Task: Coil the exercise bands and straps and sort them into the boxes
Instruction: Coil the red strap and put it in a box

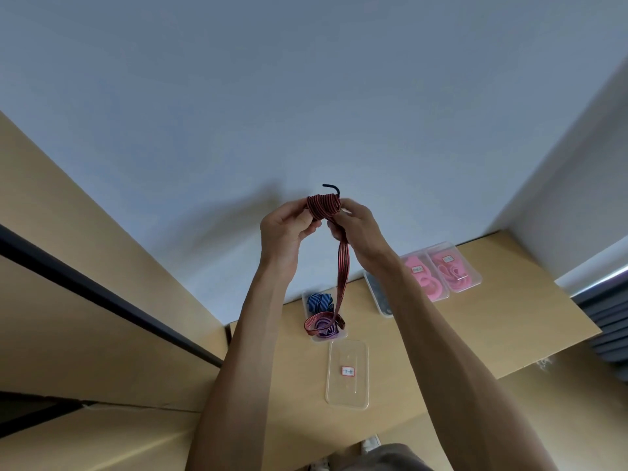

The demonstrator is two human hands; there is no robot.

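Note:
I hold a red-and-black striped strap (pixel 324 207) up in front of the wall, partly wound into a coil with a black hook sticking out on top. My left hand (pixel 289 227) grips the coil from the left. My right hand (pixel 353 226) pinches it from the right. The loose tail (pixel 342 277) hangs down and ends in a loop over a clear box (pixel 307 299) holding a blue striped strap (pixel 319 300) and a purple band (pixel 324 329).
A wooden table (pixel 492 334) carries an empty clear box with a red label (pixel 347 373), two boxes with pink bands (pixel 441 270) and a box with dark contents (pixel 379 292). A wooden cabinet (pixel 85 266) stands at left. Shoes show at the bottom.

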